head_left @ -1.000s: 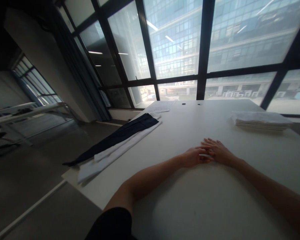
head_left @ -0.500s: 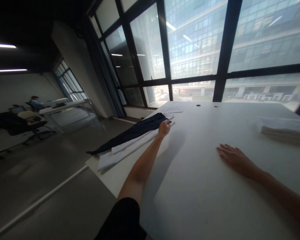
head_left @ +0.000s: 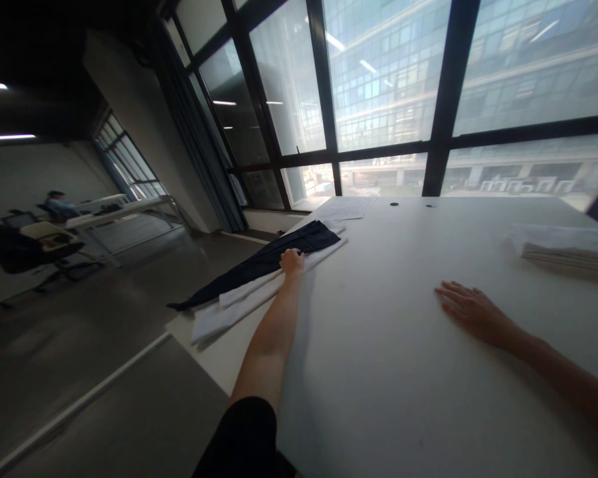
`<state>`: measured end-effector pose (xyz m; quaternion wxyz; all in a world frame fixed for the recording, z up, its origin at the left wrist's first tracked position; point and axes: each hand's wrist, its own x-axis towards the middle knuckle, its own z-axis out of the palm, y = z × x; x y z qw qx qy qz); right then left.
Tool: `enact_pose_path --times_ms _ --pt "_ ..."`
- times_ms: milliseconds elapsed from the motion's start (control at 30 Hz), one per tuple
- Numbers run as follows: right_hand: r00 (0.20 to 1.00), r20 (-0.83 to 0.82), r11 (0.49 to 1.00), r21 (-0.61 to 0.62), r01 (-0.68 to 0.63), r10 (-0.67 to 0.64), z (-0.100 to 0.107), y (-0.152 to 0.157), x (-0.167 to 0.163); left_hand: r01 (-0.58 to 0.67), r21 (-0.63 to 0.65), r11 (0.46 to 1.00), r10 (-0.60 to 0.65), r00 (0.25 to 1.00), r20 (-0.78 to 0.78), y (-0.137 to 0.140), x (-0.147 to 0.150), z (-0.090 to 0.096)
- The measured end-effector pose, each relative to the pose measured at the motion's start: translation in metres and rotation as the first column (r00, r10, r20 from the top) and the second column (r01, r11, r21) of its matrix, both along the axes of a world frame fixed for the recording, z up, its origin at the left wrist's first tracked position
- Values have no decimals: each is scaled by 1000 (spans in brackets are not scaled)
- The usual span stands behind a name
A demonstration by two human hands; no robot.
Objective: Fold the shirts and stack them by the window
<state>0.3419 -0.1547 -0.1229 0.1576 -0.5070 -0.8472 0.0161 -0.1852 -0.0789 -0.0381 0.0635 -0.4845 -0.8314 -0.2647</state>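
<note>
I judge the dark cloth [head_left: 252, 265] soft and light, best pinched at near edge; left hand [head_left: 292, 261] curled, grasp unclear, right hand [head_left: 473, 311] empty.

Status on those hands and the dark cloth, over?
Left hand at dark cloth, grip unclear. Right hand palm-down on table. White cloth alongside dark cloth.

Navy cloth [head_left: 259, 260] over white cloth [head_left: 229, 318]
Both lie lengthwise along the table's [head_left: 389, 305] left edge, the navy cloth tapering nearward.
</note>
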Motion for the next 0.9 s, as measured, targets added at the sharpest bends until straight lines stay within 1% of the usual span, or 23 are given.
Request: enact_pose_path --times_ms 133,233,433,500,567,667,767,833,900 --pt "1000 4 1000 11 8 -8 1 -1 -1 -10 0 1000 10 1000 -20 -1 -3 2" --pt "1000 14 1000 6 6 -6 4 -2 -2 -12 29 999 14 999 -48 -4 0 9" --pt "1000 -1 1000 -2 6 -6 9 -5 -5 17 170 985 8 989 -145 -14 20 36" --pt "1000 -5 1000 1 1 -1 9 -6 -5 54 185 981 -20 983 -180 -18 28 44" --pt "1000 -6 1000 7 -3 3 9 -6 -5 108 174 979 -68 974 -217 -22 38 51" --pt "1000 2 1000 2 4 -4 11 -7 -6 187 144 972 -142 950 -278 -24 58 60" --pt "1000 13 1000 -7 8 -8 12 -7 -7 284 111 952 -228 904 -361 -26 87 64" --pt "1000 16 1000 -10 8 -8 12 -6 -7 377 61 924 -322 856 -406 -29 113 62" --pt "1000 12 1000 -12 9 -9 12 -6 -7 480 -6 877 -437 792 -427 -35 144 52"
